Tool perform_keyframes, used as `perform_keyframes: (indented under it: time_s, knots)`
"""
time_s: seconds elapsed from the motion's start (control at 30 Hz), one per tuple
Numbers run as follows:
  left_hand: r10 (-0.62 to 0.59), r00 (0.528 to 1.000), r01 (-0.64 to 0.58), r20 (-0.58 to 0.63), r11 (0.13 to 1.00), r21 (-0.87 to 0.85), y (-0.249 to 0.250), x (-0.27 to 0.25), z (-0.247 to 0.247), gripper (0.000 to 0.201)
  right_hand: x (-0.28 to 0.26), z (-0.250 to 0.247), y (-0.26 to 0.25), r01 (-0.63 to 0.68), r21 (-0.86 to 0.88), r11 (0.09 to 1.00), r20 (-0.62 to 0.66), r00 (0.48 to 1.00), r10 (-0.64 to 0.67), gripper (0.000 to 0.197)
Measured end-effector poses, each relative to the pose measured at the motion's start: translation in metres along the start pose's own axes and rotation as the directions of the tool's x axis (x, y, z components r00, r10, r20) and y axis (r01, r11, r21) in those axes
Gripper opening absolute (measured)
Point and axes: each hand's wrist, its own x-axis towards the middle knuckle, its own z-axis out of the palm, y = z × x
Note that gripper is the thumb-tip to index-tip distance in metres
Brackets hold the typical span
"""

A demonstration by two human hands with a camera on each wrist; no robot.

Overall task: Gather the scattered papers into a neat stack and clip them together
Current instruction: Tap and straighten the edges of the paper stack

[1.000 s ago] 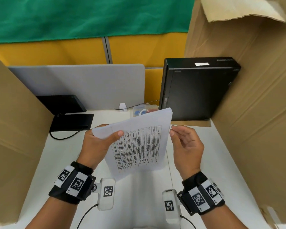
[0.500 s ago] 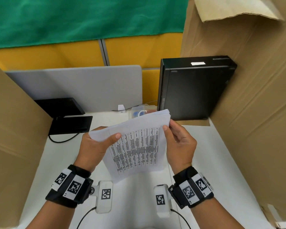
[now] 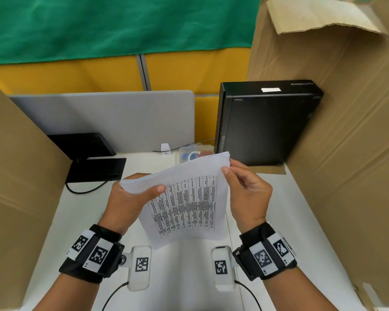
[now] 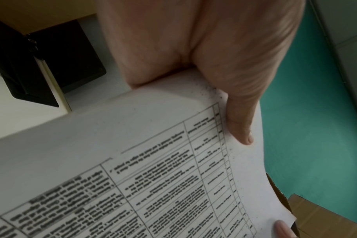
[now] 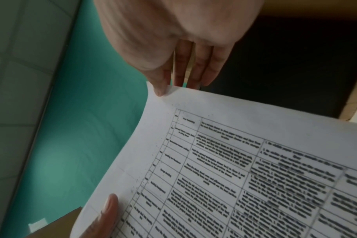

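A stack of white printed papers (image 3: pixel 189 205) with a table of text stands tilted above the white table (image 3: pixel 184 279). My left hand (image 3: pixel 144 191) grips its upper left corner, thumb on the front sheet. My right hand (image 3: pixel 228 170) pinches the upper right corner. In the left wrist view the left thumb (image 4: pixel 242 128) presses on the papers (image 4: pixel 132 161). In the right wrist view the right thumb (image 5: pixel 160 91) sits on the corner of the papers (image 5: pixel 234 161), with the fingers (image 5: pixel 194 75) behind. A clear plastic box (image 3: pixel 194 152) with blue and red items sits behind the papers.
A black computer case (image 3: pixel 267 124) stands at the back right. Cardboard walls close in the left (image 3: pixel 20 180) and right (image 3: pixel 350 158) sides. A black stand (image 3: pixel 94 169) with a cable lies at the back left, in front of a grey divider (image 3: pixel 110 117).
My right hand, open beside the papers a second ago, has closed on their right edge and slid up to the top right corner. The left hand keeps its grip.
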Motion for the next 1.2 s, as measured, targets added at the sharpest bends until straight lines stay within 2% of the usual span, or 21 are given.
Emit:
perform_keyframes:
  time_s: [0.13, 0.27, 0.37, 0.5, 0.6, 0.67, 0.73, 0.8, 0.87, 0.9, 0.97, 1.03, 1.2]
  knots:
    - [-0.001, 1.000, 0.001, -0.004, 1.000, 0.018, -0.001, 0.000, -0.001, 0.042, 0.002, -0.006, -0.005, 0.010, 0.017, 1.000, 0.057, 0.998, -0.011, 0.014]
    - [-0.008, 1.000, 0.008, 0.010, 0.999, 0.050, -0.001, 0.000, -0.001, 0.041, 0.004, -0.011, -0.006, 0.018, 0.012, 1.000, 0.100, 0.995, -0.020, 0.019]
    - [-0.021, 0.999, 0.019, 0.029, 0.998, 0.052, 0.000, 0.000, -0.003, 0.041, 0.006, -0.010, -0.007, -0.029, 0.032, 0.999, 0.125, 0.992, 0.025, 0.029]
    - [-0.016, 0.999, 0.016, 0.043, 1.000, 0.002, -0.001, 0.003, -0.005, 0.050, 0.008, -0.008, -0.006, -0.080, -0.027, 0.996, 0.302, 0.950, 0.084, 0.031]
    - [-0.025, 0.999, 0.027, 0.033, 0.997, -0.070, -0.006, 0.002, -0.004, 0.066, 0.009, -0.008, -0.005, -0.058, -0.085, 0.995, 0.289, 0.954, 0.080, 0.030]
    - [-0.042, 0.999, 0.044, 0.016, 0.992, -0.117, -0.010, -0.001, -0.001, 0.068, 0.009, -0.009, -0.002, -0.055, -0.090, 0.994, 0.288, 0.954, 0.079, 0.027]
    - [-0.049, 0.999, 0.047, -0.006, 0.991, -0.122, -0.009, -0.003, 0.004, 0.057, 0.006, -0.008, -0.001, -0.046, -0.131, 0.990, 0.307, 0.948, 0.084, 0.027]
    - [-0.030, 0.998, 0.025, -0.046, 0.995, -0.095, -0.004, -0.002, 0.012, 0.035, 0.004, -0.007, -0.003, -0.019, -0.177, 0.984, 0.306, 0.949, 0.073, 0.025]
    - [0.024, 0.997, -0.028, -0.071, 0.998, -0.049, 0.006, -0.002, 0.018, 0.019, 0.001, -0.008, -0.009, 0.014, -0.176, 0.984, 0.274, 0.961, 0.036, 0.024]
    - [0.060, 0.995, -0.063, -0.076, 0.997, -0.036, 0.011, -0.002, 0.019, 0.018, 0.001, -0.009, -0.013, 0.037, -0.155, 0.987, 0.258, 0.966, 0.004, 0.024]
    - [0.113, 0.991, -0.116, -0.070, 0.992, -0.038, 0.016, -0.002, 0.017, 0.021, -0.001, -0.012, -0.019, 0.075, -0.110, 0.991, 0.238, 0.970, -0.047, 0.023]
    - [0.119, 0.992, -0.120, -0.036, 0.992, -0.027, 0.014, -0.004, 0.011, 0.021, -0.005, -0.015, -0.016, 0.074, -0.101, 0.992, 0.252, 0.967, -0.046, 0.023]
    - [-0.021, 0.999, 0.022, 0.045, 1.000, -0.021, -0.008, -0.009, -0.002, 0.051, -0.014, -0.018, 0.010, -0.061, -0.124, 0.990, 0.374, 0.922, 0.103, 0.028]
